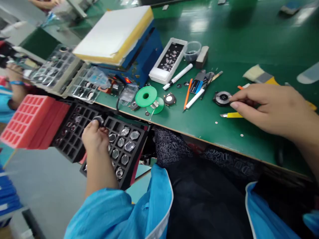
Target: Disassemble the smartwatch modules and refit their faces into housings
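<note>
My left hand (pixel 96 137), at the left, is closed around a dark round watch case (pixel 99 119). It is above a black foam tray (pixel 139 146) whose square compartments hold several round watch cases. On the green bench, my right hand (pixel 271 108) pinches the right edge of another dark watch case (pixel 222 98) with a pale disc in its face. Just below that case, a yellow craft knife (pixel 234 115) lies partly under my right hand. A brush (pixel 259 74) with a yellow handle rests beyond the hand.
A blue box with a white top (pixel 114 33) stands at the back left. Near it are a white tray of small parts (pixel 169 59), a clear cup (pixel 192 51), pens, and green spools (pixel 146 96). Red foam trays (pixel 27 119) are stacked left. Another person's arm (pixel 16 88) shows at the far left.
</note>
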`<action>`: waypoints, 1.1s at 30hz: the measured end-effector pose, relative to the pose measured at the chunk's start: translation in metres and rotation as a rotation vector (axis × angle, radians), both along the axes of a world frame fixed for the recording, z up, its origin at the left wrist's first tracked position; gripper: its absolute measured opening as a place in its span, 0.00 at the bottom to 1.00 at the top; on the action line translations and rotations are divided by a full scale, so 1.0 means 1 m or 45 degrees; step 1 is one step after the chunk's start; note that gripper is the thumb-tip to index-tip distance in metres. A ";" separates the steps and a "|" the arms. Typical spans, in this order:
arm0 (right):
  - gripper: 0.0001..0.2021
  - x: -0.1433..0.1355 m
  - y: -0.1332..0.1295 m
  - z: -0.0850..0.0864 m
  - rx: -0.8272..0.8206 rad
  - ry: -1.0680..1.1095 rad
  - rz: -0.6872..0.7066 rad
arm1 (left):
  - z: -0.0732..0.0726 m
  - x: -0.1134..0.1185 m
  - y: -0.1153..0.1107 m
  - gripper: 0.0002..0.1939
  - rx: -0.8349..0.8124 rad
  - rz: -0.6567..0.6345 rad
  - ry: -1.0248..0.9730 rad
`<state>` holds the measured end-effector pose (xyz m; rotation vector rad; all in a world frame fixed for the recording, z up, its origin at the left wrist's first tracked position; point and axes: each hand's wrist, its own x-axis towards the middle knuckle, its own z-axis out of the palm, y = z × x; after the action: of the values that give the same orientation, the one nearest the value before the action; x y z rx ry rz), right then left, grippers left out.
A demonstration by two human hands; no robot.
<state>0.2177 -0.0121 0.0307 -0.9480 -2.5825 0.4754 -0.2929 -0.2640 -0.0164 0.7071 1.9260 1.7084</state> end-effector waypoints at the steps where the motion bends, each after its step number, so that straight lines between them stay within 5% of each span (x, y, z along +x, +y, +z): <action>1: 0.17 0.001 0.000 -0.003 0.023 0.021 0.021 | 0.002 0.015 -0.004 0.26 0.066 0.013 -0.036; 6: 0.13 0.002 -0.004 -0.007 0.076 0.102 0.177 | 0.012 0.123 -0.003 0.28 0.035 -0.205 -0.364; 11: 0.09 0.001 -0.011 0.005 -0.057 0.157 0.202 | 0.021 0.223 0.062 0.28 0.138 -0.731 -0.751; 15: 0.11 0.002 -0.011 0.007 -0.271 0.255 0.233 | 0.020 0.272 0.117 0.28 0.351 -0.742 -0.726; 21: 0.17 -0.002 -0.009 0.009 -0.350 0.203 0.206 | 0.008 0.306 0.145 0.34 0.268 -0.873 -0.815; 33: 0.15 0.000 -0.006 0.009 -0.462 0.129 0.158 | -0.005 0.304 0.140 0.28 0.276 -0.962 -0.615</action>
<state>0.2179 -0.0178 0.0400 -0.8487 -2.5190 1.0259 0.0109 -0.1240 -0.0213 0.8574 0.9719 1.4194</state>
